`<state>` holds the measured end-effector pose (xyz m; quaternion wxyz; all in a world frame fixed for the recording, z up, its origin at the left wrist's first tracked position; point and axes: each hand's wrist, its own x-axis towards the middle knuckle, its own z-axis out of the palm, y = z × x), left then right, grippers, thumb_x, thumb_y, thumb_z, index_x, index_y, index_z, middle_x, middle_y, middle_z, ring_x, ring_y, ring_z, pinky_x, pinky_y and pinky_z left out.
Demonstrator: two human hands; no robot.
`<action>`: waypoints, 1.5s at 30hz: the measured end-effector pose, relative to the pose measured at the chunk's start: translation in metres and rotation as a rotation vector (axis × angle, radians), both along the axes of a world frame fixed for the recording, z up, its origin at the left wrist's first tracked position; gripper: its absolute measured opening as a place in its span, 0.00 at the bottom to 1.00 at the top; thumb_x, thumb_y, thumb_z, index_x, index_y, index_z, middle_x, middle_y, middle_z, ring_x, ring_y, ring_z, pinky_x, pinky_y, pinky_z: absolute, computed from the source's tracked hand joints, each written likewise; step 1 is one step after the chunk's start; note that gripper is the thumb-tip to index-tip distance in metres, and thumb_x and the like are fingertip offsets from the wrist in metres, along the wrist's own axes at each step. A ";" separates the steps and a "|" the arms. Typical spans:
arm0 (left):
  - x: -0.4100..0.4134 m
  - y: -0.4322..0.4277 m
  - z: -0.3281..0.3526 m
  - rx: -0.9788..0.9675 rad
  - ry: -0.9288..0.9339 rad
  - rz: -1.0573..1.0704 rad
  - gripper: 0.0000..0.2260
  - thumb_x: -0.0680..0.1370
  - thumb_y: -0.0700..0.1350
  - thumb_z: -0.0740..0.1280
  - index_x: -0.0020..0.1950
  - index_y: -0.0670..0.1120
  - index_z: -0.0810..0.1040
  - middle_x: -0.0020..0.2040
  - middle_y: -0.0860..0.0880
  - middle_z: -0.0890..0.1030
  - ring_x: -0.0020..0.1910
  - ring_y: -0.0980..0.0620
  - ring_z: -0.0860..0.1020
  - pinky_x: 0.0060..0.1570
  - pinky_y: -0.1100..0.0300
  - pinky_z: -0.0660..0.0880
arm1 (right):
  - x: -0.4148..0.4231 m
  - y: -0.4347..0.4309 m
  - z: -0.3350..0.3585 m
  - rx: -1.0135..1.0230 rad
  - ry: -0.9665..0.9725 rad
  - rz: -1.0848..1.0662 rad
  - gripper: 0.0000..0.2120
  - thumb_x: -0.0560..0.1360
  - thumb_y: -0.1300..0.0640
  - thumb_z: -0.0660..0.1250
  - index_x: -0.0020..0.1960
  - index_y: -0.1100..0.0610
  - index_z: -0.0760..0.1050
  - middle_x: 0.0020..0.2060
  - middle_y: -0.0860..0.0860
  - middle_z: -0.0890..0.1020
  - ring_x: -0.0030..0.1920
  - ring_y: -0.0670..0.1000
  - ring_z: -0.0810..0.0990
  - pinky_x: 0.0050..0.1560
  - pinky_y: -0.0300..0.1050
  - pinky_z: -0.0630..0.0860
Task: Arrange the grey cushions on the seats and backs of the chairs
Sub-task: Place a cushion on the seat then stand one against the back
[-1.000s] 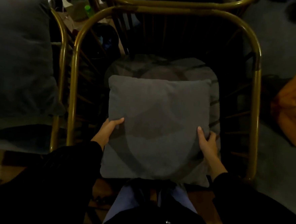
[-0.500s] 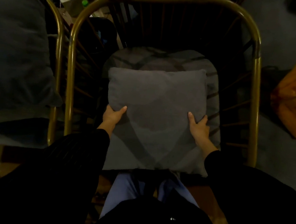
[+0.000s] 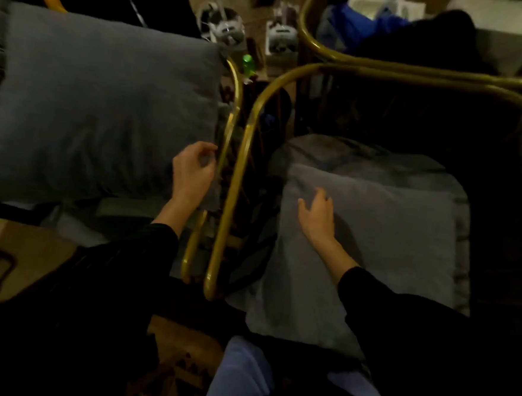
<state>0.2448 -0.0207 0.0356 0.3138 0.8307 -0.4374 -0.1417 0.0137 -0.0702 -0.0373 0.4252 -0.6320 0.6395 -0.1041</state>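
A small grey cushion (image 3: 389,237) lies flat on the padded seat (image 3: 364,155) of the gold-framed chair (image 3: 240,165) in front of me. My right hand (image 3: 317,217) rests on the cushion's left part, fingers spread, holding nothing. On the neighbouring chair (image 3: 232,109) to the left lies a large grey cushion (image 3: 99,103). My left hand (image 3: 193,174) is over that cushion's right edge with its fingers curled. Whether it grips the fabric is unclear.
The two gold chair arms stand close together between my hands. A third gold chair (image 3: 325,52) at the back holds blue and dark items (image 3: 358,22). A green bottle (image 3: 247,62) and white devices (image 3: 224,25) sit on the floor behind.
Both hands have let go of the small cushion's sides. The left hand has crossed to the large cushion, the right now rests on the small one, and my view has swung left.
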 end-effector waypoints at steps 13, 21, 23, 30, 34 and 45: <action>0.293 0.021 0.070 0.121 -0.257 0.236 0.31 0.73 0.64 0.67 0.71 0.51 0.67 0.73 0.42 0.66 0.73 0.38 0.64 0.71 0.34 0.58 | 0.267 -0.057 0.033 0.143 -0.394 0.054 0.34 0.76 0.40 0.64 0.73 0.59 0.62 0.69 0.56 0.72 0.68 0.57 0.72 0.66 0.48 0.70; 0.357 0.034 0.073 0.061 0.486 0.529 0.58 0.53 0.72 0.74 0.77 0.50 0.60 0.76 0.47 0.66 0.73 0.41 0.66 0.71 0.46 0.64 | 0.295 -0.088 0.017 0.609 -0.745 -0.249 0.57 0.55 0.34 0.78 0.76 0.55 0.60 0.67 0.51 0.74 0.64 0.56 0.75 0.57 0.50 0.76; 0.352 0.030 0.075 0.025 0.532 0.548 0.50 0.59 0.67 0.76 0.75 0.48 0.65 0.73 0.47 0.70 0.71 0.42 0.69 0.68 0.50 0.67 | 0.296 -0.085 0.017 0.657 -0.804 -0.305 0.57 0.51 0.37 0.82 0.74 0.54 0.64 0.64 0.52 0.78 0.60 0.56 0.79 0.55 0.51 0.78; 0.289 0.024 0.113 -0.097 0.490 0.503 0.40 0.64 0.58 0.78 0.71 0.46 0.69 0.70 0.47 0.74 0.68 0.45 0.72 0.65 0.52 0.70 | 0.238 -0.055 0.044 0.537 -0.902 -0.450 0.41 0.63 0.45 0.79 0.71 0.51 0.68 0.63 0.51 0.79 0.60 0.55 0.78 0.63 0.58 0.75; 0.222 0.005 0.136 -0.079 0.516 0.397 0.39 0.66 0.57 0.77 0.72 0.45 0.68 0.70 0.47 0.73 0.68 0.46 0.72 0.59 0.56 0.70 | 0.163 -0.053 0.056 0.448 -0.917 -0.565 0.44 0.60 0.42 0.80 0.71 0.51 0.67 0.64 0.51 0.78 0.61 0.56 0.78 0.64 0.59 0.74; -0.020 -0.113 0.095 -0.027 0.783 0.075 0.41 0.62 0.53 0.81 0.70 0.44 0.70 0.66 0.47 0.77 0.63 0.47 0.77 0.63 0.52 0.75 | -0.120 -0.135 0.085 0.089 -0.858 -0.669 0.46 0.59 0.41 0.79 0.72 0.49 0.67 0.64 0.50 0.78 0.62 0.53 0.77 0.63 0.56 0.75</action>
